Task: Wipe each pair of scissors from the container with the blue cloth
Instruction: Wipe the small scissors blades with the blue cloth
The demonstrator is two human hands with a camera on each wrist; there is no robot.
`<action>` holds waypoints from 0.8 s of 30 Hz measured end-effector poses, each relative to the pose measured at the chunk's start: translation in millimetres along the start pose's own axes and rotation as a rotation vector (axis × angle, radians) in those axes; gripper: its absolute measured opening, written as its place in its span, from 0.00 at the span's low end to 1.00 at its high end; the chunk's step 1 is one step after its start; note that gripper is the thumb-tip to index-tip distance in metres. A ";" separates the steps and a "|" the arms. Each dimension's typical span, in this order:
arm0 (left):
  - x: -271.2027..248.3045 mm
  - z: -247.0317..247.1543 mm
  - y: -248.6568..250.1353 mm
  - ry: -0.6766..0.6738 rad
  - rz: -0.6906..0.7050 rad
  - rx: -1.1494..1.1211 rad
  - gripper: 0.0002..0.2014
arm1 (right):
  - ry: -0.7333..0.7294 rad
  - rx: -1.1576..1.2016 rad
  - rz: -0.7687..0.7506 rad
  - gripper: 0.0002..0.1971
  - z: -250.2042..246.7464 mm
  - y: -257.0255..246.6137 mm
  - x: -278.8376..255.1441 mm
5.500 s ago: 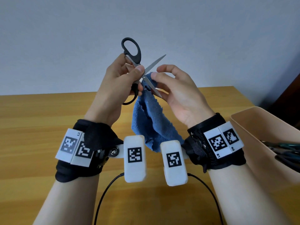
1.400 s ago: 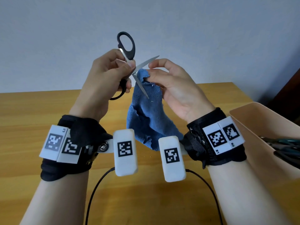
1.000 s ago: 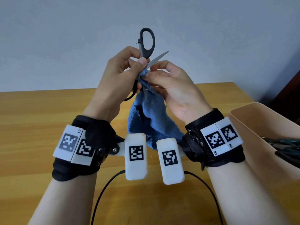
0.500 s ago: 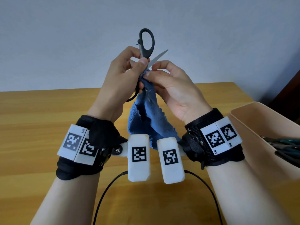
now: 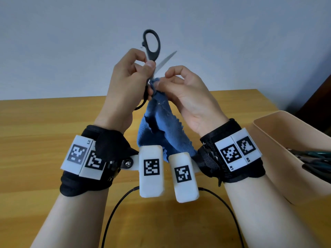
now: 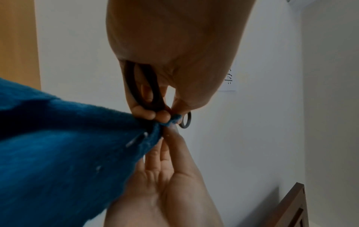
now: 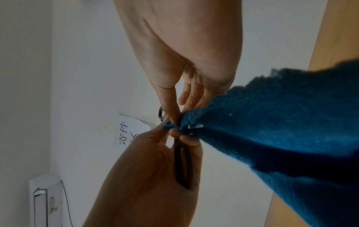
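Nearest you, a black cable (image 5: 114,212) loops across the desk (image 5: 35,122). Above it, your left hand (image 5: 125,86) grips the open scissors (image 5: 152,49); your right hand (image 5: 188,97) pinches the blue cloth (image 5: 159,126) around one blade. The container (image 5: 279,140) sits right, holding more scissors (image 5: 315,158).

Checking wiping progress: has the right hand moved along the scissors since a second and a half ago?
Yes. The right hand, pinching the blue cloth, slid toward the black-handled scissors' pivot, beside the left hand.

Both forearms are raised, the left hand (image 5: 125,83) and right hand (image 5: 188,97) meeting with fingers curled.
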State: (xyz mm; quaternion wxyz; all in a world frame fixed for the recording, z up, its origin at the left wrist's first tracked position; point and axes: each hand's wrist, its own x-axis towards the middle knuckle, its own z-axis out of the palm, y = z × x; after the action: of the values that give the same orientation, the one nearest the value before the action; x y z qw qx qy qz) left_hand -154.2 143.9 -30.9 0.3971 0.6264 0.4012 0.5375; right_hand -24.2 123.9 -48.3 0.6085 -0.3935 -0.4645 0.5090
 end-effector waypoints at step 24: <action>5.2 -9.0 -5.1 0.137 0.021 -0.033 0.06 | -0.168 -0.360 0.076 0.17 -11.9 -8.9 -0.3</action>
State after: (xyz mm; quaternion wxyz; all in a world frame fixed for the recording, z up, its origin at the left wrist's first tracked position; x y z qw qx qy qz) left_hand -163.0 151.2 -32.8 0.3731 0.5857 0.4119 0.5899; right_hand -10.5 122.0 -43.0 0.4676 -0.4693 -0.5820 0.4716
